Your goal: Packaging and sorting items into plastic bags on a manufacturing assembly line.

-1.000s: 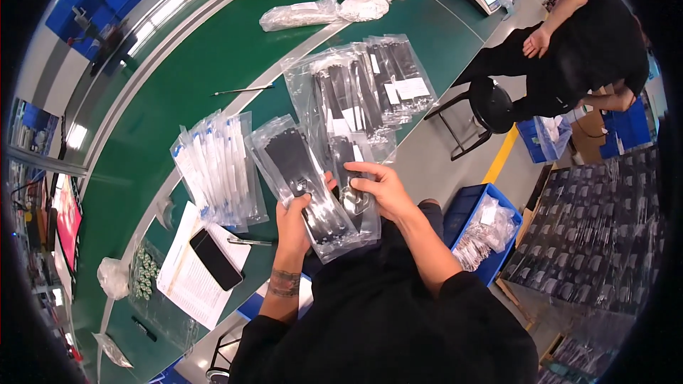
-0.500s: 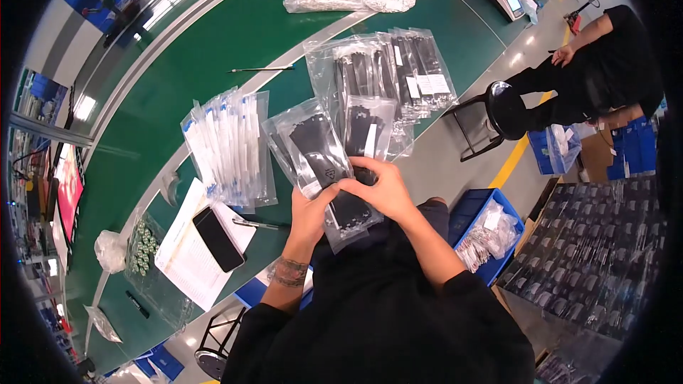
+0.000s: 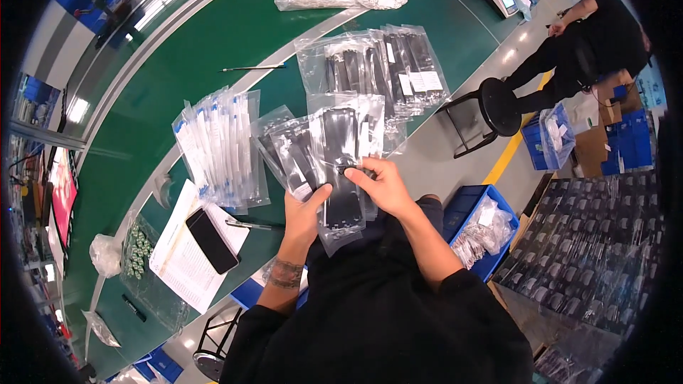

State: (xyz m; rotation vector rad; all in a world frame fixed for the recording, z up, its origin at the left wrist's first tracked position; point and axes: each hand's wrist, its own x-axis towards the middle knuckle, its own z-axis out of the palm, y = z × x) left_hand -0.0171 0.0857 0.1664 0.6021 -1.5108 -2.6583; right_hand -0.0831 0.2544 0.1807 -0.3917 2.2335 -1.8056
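Note:
My left hand (image 3: 302, 215) is closed on the lower left of several clear plastic bags with flat black contents. My right hand (image 3: 384, 186) grips the right side of the front bag (image 3: 340, 144), its thumb pressed on the plastic. Behind that bag, others (image 3: 292, 146) fan out to the left. What the black contents are I cannot tell. Just beyond my hands lies a pile of similar bags (image 3: 356, 64), some with white labels. To the left on the green table sits a row of clear bags with white and blue contents (image 3: 217, 146).
Left on the table (image 3: 206, 50) are a black phone (image 3: 212, 240), paper sheets (image 3: 186, 270), a pen (image 3: 249, 225) and a bag of small greenish pieces (image 3: 139, 250). A blue bin (image 3: 462, 210) stands to my right. Farther off are a stool (image 3: 500, 107) and another person (image 3: 605, 46).
The bag that slanted left in front has given way to an upright one in front, with others fanned behind it. My right thumb has moved apart from my left. The view has shifted slightly.

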